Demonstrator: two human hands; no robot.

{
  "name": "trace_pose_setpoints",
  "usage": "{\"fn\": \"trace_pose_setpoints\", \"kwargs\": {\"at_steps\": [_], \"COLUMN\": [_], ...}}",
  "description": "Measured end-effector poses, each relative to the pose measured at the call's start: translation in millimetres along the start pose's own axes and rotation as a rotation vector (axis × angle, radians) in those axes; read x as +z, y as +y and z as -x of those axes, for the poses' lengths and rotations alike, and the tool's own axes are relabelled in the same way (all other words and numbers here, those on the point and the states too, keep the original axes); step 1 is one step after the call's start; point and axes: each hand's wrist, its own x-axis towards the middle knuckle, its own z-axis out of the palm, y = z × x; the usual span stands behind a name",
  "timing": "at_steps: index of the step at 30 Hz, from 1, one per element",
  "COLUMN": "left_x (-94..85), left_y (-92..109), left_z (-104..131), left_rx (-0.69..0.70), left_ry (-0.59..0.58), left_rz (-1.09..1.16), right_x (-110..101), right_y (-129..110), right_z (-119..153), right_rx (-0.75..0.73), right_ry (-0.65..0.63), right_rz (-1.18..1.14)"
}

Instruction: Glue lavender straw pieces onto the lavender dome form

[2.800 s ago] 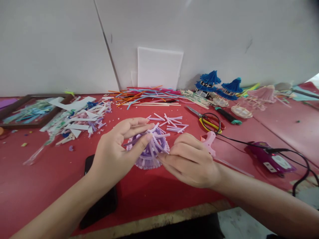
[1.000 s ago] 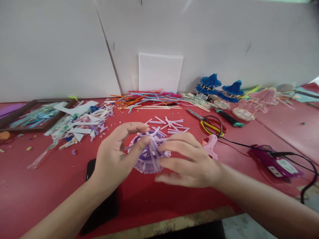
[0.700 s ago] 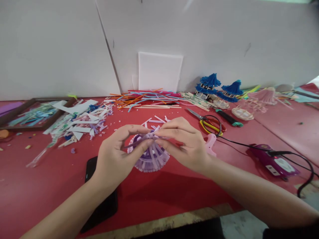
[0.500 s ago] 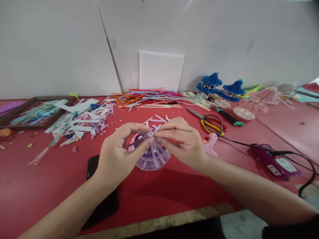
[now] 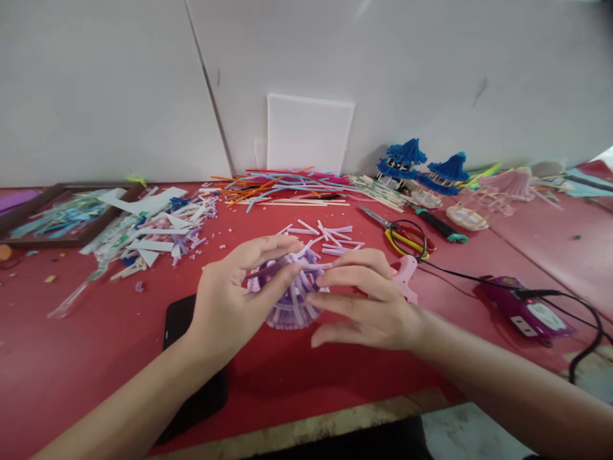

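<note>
A round purple model (image 5: 293, 300) made of strips stands on the red table in front of me. My left hand (image 5: 239, 291) pinches the top of it between thumb and fingers, where light purple strips meet. My right hand (image 5: 366, 297) is beside the model's right side, its fingers spread and thumb apart, the fingertips close to a strip that sticks out from the top. Whether a fingertip touches that strip is hard to tell. Behind the model lie loose lilac strips (image 5: 338, 233).
A black phone (image 5: 179, 319) lies by my left forearm. Rightward are scissors (image 5: 378, 218), a pink glue gun (image 5: 407, 276), and a purple power box (image 5: 529, 310) with a cable. Paper scraps (image 5: 158, 236), a brown frame (image 5: 52, 243), coloured sticks (image 5: 287, 188) and blue-roofed models (image 5: 407, 153) stretch along the back.
My right hand has let go of the model's top, moved right and slightly down, and spread its fingers. My left hand keeps its pinch. More of the loose strips behind now shows.
</note>
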Motion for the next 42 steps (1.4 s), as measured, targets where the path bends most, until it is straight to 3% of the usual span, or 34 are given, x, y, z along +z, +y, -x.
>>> {"fn": "trace_pose_setpoints", "kwargs": {"at_steps": [5, 21, 25, 29, 32, 36, 39, 42], "left_x": [-1.2, -3.5, -0.6, -1.9, -9.9, -23.7, -26.5, -22.5], "left_y": [0.0, 1.9, 0.7, -0.5, -3.2, -9.3, -14.9, -21.4], "left_z": [-1.2, -1.5, -0.8, 2.0, 0.0, -12.3, -22.8, -27.1], "left_rx": [0.016, 0.062, 0.03, 0.0, 0.055, 0.122, 0.11, 0.104], "left_ry": [-0.016, -0.059, -0.059, -0.053, -0.112, -0.288, -0.405, -0.396], "left_rz": [-0.055, -0.068, -0.062, -0.043, 0.016, 0.099, 0.101, 0.12], "right_x": [-1.0, 5.7, -6.6, -39.9, -64.3, -80.9, -79.0, -73.0], "right_y": [-1.4, -12.7, -17.3, -0.9, 34.8, 75.9, 81.9, 78.0], "right_z": [1.8, -3.6, -4.3, 15.5, 45.6, 80.5, 90.2, 90.5], "right_rx": [0.013, 0.071, 0.034, -0.149, 0.095, 0.254, 0.327, 0.327], "right_ry": [-0.043, -0.009, -0.039, -0.146, -0.345, -0.654, -0.76, -0.763], "right_rz": [0.006, -0.056, -0.004, 0.053, 0.244, 0.227, 0.171, 0.124]}}
